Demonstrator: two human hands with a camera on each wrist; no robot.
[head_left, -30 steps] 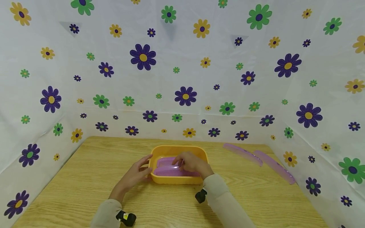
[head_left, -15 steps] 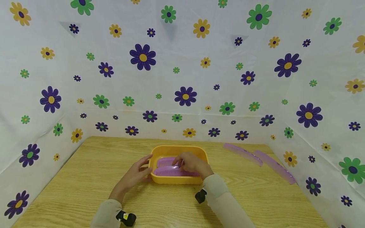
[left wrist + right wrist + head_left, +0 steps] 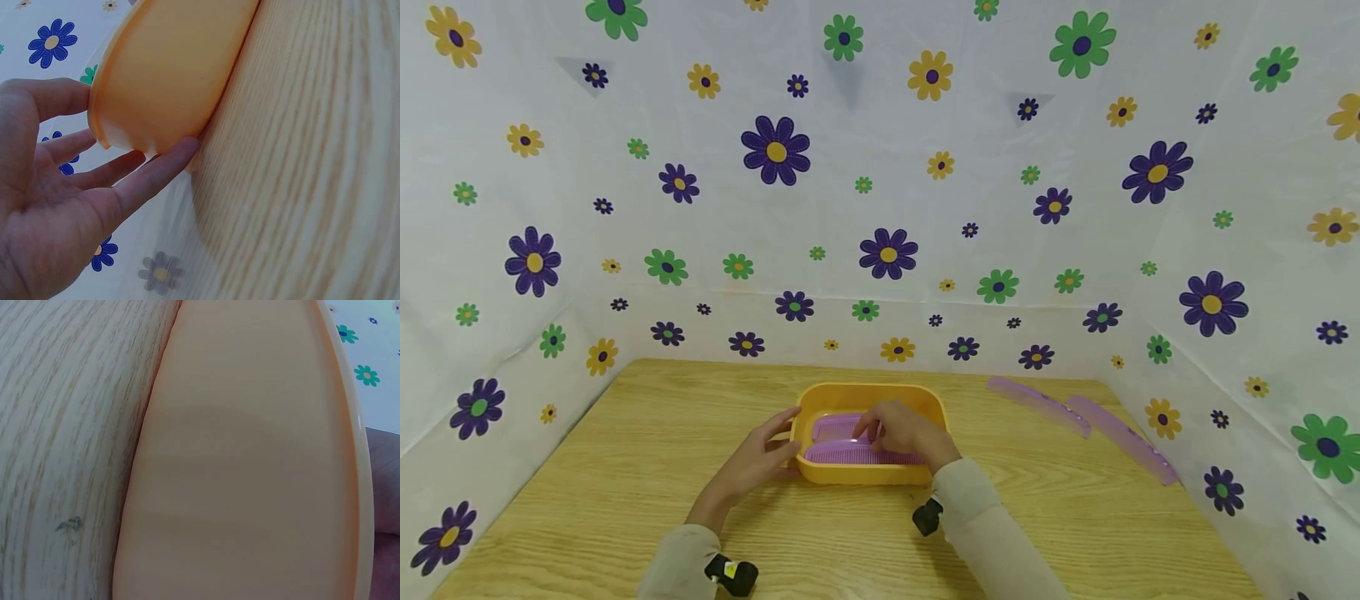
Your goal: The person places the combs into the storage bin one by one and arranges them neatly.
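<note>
An orange-yellow plastic basket (image 3: 867,475) sits on the wooden table in the head view, with purple combs in it. The front comb (image 3: 841,452) lies along the near wall, teeth toward me; the rear comb (image 3: 833,427) is behind it. My right hand (image 3: 904,427) reaches over the near rim, thumb and fingers pinching the front comb at its spine. In the right wrist view the basket wall hides most of that hand. My left hand (image 3: 752,462) touches the basket's left end, fingers extended; the left wrist view shows its fingertips (image 3: 187,149) against the outer wall.
Two more purple combs, one farther back (image 3: 1037,405) and one nearer the right side (image 3: 1123,437), lie on the table (image 3: 820,542) to the right of the basket. A white flowered sheet (image 3: 880,200) encloses the table at the back and both sides.
The fingers of my right hand shift very slightly at the front comb. My left hand, the basket and the combs on the table stay in place.
</note>
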